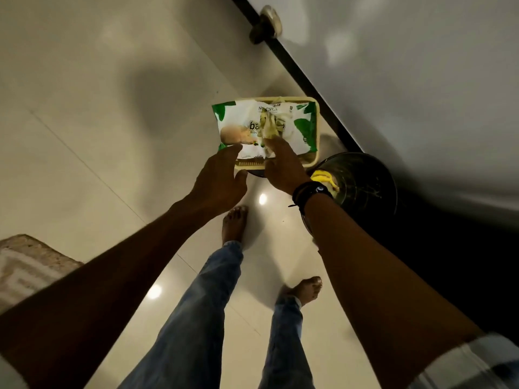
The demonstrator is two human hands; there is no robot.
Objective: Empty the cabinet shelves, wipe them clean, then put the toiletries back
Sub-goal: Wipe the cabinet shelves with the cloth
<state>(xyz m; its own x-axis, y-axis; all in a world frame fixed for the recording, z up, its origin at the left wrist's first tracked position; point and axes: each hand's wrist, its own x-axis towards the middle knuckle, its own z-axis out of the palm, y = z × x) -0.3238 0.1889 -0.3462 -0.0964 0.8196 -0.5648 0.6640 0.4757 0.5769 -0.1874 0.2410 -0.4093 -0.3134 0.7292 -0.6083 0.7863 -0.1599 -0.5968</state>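
Wipes pack (pixel 247 126), green and white with a baby picture on it, is out in front of the person, over the pale floor (pixel 84 108). It sits on top of a cream basket (pixel 316 141), and you can only see the basket's rim around the pack. One wipe (pixel 270 122) sticks up from the middle of the pack, all crumpled. The left hand (pixel 222 175) is partly open, with its fingers spread and curved; its fingertips touch the near left edge of the pack and its thumb is by the basket rim. The right hand (pixel 280 167) is closed on the bottom of the wipe, pinching it with the fingertips. Black bands (pixel 309 193) go round the right wrist. Just to the right of the basket is one dark round bin (pixel 365 186) with something yellow (pixel 325 178) at its edge. Two bare feet stand on the shiny floor, under two blue jean legs (pixel 196 304). One mat (pixel 25 262) lies at the far left. A white door (pixel 393 80) with one round knob (pixel 266 23) fills the upper right. So that is one pack, one basket, one bin and two hands.
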